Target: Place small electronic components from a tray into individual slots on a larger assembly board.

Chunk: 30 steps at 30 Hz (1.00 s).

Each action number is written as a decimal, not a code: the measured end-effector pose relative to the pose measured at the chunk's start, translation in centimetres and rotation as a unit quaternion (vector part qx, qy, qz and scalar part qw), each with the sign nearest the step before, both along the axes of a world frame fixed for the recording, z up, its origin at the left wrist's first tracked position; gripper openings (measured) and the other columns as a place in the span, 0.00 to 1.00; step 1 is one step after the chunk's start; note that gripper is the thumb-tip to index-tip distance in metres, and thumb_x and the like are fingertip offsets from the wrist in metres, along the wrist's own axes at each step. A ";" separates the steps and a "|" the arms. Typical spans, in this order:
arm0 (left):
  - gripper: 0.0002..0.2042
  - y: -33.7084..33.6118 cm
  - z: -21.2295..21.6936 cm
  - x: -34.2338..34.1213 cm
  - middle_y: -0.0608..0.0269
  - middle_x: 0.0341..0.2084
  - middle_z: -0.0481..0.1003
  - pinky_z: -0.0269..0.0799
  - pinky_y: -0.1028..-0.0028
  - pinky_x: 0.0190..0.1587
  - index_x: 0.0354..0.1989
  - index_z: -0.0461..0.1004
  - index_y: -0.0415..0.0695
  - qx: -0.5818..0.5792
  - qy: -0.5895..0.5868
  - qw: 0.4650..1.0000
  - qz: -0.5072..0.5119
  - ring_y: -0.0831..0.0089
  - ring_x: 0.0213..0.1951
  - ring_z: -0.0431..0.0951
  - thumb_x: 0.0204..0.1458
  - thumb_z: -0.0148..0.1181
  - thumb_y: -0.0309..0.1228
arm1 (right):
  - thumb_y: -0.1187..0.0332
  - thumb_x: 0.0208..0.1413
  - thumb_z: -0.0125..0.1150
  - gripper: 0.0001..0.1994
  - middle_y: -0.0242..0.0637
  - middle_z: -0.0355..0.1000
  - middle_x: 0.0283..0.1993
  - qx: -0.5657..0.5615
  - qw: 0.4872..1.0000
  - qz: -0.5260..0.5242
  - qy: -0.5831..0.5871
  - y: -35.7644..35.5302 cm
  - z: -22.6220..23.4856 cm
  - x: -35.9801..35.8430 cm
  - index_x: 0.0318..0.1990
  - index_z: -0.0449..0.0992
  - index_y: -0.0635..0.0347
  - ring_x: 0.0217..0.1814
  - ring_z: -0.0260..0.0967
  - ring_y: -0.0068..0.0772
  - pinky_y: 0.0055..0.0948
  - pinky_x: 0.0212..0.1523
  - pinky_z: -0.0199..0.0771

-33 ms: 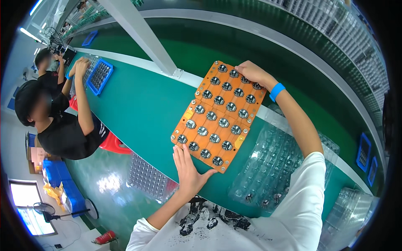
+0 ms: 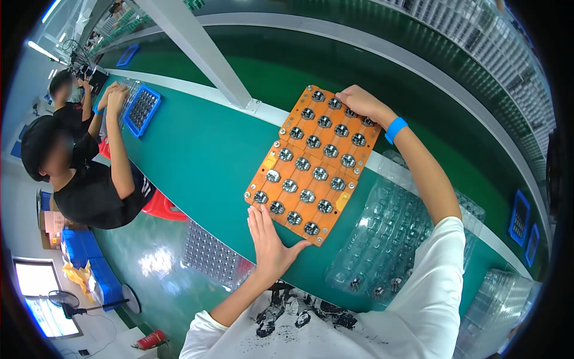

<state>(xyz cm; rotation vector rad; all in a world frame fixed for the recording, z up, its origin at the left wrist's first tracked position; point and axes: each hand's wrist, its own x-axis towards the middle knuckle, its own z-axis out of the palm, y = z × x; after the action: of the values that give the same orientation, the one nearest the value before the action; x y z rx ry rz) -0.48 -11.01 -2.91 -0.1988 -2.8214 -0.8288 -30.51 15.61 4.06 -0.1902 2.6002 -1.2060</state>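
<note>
Head cam view: orange fixture plate (image 2: 314, 164) lies flat on green bench (image 2: 203, 155), rows of round metal parts seated in it. Left hand (image 2: 270, 239) open, fingers spread flat, pressing near edge of plate. Right hand (image 2: 362, 105) curled over far corner, fingers gripping that edge, blue wristband (image 2: 395, 128) on wrist. Clear plastic blister tray (image 2: 388, 233) just right of plate, few parts sitting in its near pockets. Co-worker in black shirt (image 2: 89, 191) sits further down bench on left, hands at blue tray (image 2: 142, 109).
</note>
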 end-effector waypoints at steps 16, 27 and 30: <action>0.63 -1.0 -3.4 -0.1 0.25 0.67 0.45 0.39 0.44 0.70 0.69 0.39 0.23 0.017 0.087 0.996 -0.022 0.31 0.70 0.41 0.34 0.80 0.46 | 0.61 0.65 0.52 0.24 0.45 0.59 0.14 0.049 0.975 0.009 0.216 0.5 -1.7 1.0 0.18 0.66 0.71 0.18 0.55 0.42 0.43 0.27 0.57; 0.63 -0.9 -2.8 -0.1 0.21 0.66 0.45 0.39 0.46 0.71 0.68 0.37 0.22 0.033 0.075 0.997 -0.012 0.30 0.70 0.42 0.34 0.80 0.44 | 0.57 0.67 0.50 0.27 0.46 0.56 0.16 0.106 0.962 0.010 0.250 0.6 -2.4 -0.5 0.20 0.62 0.70 0.21 0.51 0.48 0.47 0.30 0.57; 0.63 -0.3 -2.6 0.0 0.21 0.66 0.45 0.38 0.45 0.71 0.68 0.38 0.22 0.040 0.071 0.996 -0.021 0.30 0.70 0.41 0.34 0.80 0.44 | 0.56 0.67 0.50 0.26 0.49 0.56 0.17 0.106 0.961 -0.009 0.255 1.1 -3.1 -0.6 0.20 0.62 0.70 0.22 0.52 0.51 0.47 0.31 0.58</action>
<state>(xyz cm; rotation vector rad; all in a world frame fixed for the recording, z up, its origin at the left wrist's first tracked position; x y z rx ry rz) -0.45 -11.33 -5.54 -0.2935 -2.6546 -0.8957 -31.08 16.73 0.92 -0.4925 3.1536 -0.9695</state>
